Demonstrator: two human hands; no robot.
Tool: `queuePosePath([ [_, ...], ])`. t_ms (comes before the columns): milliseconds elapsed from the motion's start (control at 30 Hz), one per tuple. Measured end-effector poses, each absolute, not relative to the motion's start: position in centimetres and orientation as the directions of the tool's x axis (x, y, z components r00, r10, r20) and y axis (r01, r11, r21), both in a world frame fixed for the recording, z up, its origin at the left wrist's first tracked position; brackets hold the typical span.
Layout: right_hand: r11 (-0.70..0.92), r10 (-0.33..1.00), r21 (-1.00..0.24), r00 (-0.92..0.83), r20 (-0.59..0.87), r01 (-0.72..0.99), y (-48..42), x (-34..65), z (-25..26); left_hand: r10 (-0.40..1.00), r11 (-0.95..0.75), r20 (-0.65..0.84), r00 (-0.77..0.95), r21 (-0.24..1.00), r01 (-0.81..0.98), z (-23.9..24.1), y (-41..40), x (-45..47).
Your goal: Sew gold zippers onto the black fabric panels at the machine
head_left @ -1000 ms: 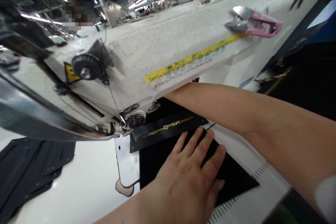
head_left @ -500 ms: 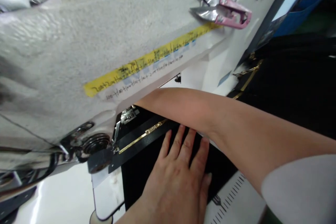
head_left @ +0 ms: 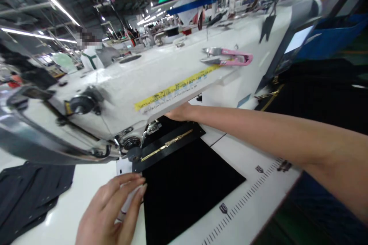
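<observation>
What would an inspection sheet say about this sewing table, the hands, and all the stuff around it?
Surface: white table, ruler marks along the near edge.
Job's things: black cloth, with a gold zipper in a dark strip at its far end, by the sewing machine.
Clutter: pink scissors on the machine; dark pieces piled at left.
Hands: left hand at the cloth's left edge; right hand partly hidden by the machine.
Cables: nothing clearly seen.
Surroundings: ceiling lights; another person beyond the machine.

The left grip [head_left: 103,208] is bare, with slender fingers [head_left: 123,179] and short nails; the right forearm [head_left: 250,128] is also bare, slim, tapering toward the wrist [head_left: 191,112]
</observation>
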State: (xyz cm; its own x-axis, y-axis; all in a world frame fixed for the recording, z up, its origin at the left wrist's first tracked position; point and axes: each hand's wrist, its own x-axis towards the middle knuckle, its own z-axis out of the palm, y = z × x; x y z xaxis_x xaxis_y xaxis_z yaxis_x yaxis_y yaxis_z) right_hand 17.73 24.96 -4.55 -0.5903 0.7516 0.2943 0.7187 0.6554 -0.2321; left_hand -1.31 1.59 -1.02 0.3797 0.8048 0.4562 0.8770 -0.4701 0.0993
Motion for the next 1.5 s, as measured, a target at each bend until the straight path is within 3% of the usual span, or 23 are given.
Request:
queuePosePath([
  [100,0.606,0.785,-0.19,-0.542,0.3,0.773,24.3,18.8,-3.1,0.806,-0.396,0.478,0.35,-0.006,0.918,-1.9,2.4,-3.6],
  [233,0.557,0.8,-0.137,-0.484,0.354,0.819,21.0,19.9,-0.9,0.713,-0.526,0.486,0.506,-0.107,0.844,-2.5,3.7,-4.1],
  [300,0.561,0.784,-0.112,-0.483,0.39,0.82,17.5,19.8,-0.1,0.73,-0.532,0.476,0.49,-0.055,0.845,-2.2,3.8,-3.9],
  [367,0.619,0.733,-0.077,-0.54,0.412,0.782,13.3,19.4,0.2,0.81,-0.463,0.442,0.386,0.079,0.883,-1.6,3.7,-3.6],
  [467,0.818,0.534,-0.036,-0.735,0.418,0.574,8.0,17.7,-0.3,0.907,-0.321,0.358,0.222,0.247,0.914,-0.6,3.8,-3.5],
  [667,0.728,0.679,-0.138,-0.677,0.286,0.672,6.9,13.7,-1.6,0.926,-0.265,0.346,0.152,0.309,0.913,-0.5,4.3,-3.8],
  [800,0.791,0.607,-0.129,-0.738,0.296,0.598,7.7,13.3,-2.1,0.917,-0.295,0.358,0.174,0.318,0.901,-1.1,3.9,-3.8],
  [1000,0.835,0.536,-0.081,-0.773,0.34,0.544,6.9,14.0,-2.8,0.866,-0.424,0.349,0.357,0.136,0.896,-1.7,3.3,-3.6],
  [1200,0.837,0.452,-0.001,-0.69,0.566,0.547,7.2,14.3,-2.8,0.853,-0.427,0.327,0.407,-0.011,0.904,-2.0,3.1,-3.0],
  [1500,0.854,0.505,-0.121,-0.749,0.429,0.506,8.3,13.9,-3.7,0.794,-0.42,0.389,0.467,-0.205,0.884,-1.9,3.2,-2.4],
])
